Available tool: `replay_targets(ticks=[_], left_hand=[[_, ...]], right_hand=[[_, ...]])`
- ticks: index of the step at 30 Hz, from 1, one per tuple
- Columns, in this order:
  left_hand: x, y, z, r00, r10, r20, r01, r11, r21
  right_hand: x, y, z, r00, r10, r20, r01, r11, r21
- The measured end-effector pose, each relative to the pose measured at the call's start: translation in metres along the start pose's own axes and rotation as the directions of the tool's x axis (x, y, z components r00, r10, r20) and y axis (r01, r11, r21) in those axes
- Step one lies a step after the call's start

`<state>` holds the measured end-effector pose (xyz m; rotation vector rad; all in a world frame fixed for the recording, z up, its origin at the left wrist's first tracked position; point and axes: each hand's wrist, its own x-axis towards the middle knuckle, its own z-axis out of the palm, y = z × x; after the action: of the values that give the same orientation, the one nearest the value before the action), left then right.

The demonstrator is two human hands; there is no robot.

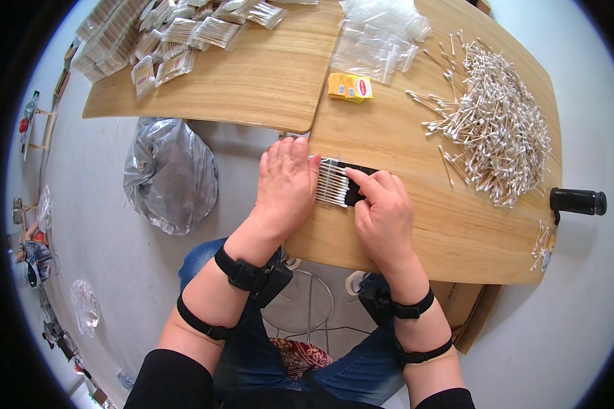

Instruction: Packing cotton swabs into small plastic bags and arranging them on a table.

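A row of cotton swabs (331, 184) lies side by side on a flat black holder (356, 196) at the table's near edge. Against the left ends of the row rests the edge of my left hand (285, 180), its fingers stretched out together and its thumb beside the swabs. My right hand (387, 213) lies over the right part of the holder. Its index finger reaches out to the swab tips at the far end of the row, while the other fingers are curled and partly hidden.
Loose cotton swabs (501, 129) form a large heap on the right. Clear plastic bags (375, 48) and yellow cards (350, 87) lie at the back. Packed swab bags (211, 31) pile up far left. A grey bag-lined bin (170, 177) stands left; a black cylinder (578, 202) juts from the right edge.
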<state>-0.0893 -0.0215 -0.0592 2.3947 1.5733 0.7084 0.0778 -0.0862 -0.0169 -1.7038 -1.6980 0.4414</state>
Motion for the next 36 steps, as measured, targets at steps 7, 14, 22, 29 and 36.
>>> replay_targets(ticks=[7, 14, 22, 29, 36], left_hand=[[-0.002, -0.005, -0.003, 0.999, -0.036, 0.026, 0.037, 0.999, -0.010], [0.003, -0.001, -0.009, 0.994, -0.072, 0.080, 0.078, 0.994, -0.072], [0.004, 0.000, -0.009, 0.994, -0.086, 0.063, 0.090, 0.993, -0.079], [0.004, -0.002, -0.004, 0.997, -0.064, 0.034, 0.067, 0.994, -0.082], [0.002, -0.002, -0.004, 0.997, -0.060, 0.052, 0.065, 0.993, -0.100]], right_hand=[[0.009, 0.029, -0.044, 0.977, 0.210, -0.039, -0.211, 0.977, -0.026], [0.005, 0.089, -0.083, 0.934, 0.315, -0.167, -0.354, 0.868, -0.349], [0.015, 0.031, -0.038, 0.997, -0.064, 0.038, 0.071, 0.976, -0.205], [0.019, 0.014, -0.018, 0.984, -0.155, 0.090, 0.169, 0.969, -0.181], [0.023, 0.009, -0.010, 0.978, -0.191, 0.078, 0.201, 0.966, -0.161]])
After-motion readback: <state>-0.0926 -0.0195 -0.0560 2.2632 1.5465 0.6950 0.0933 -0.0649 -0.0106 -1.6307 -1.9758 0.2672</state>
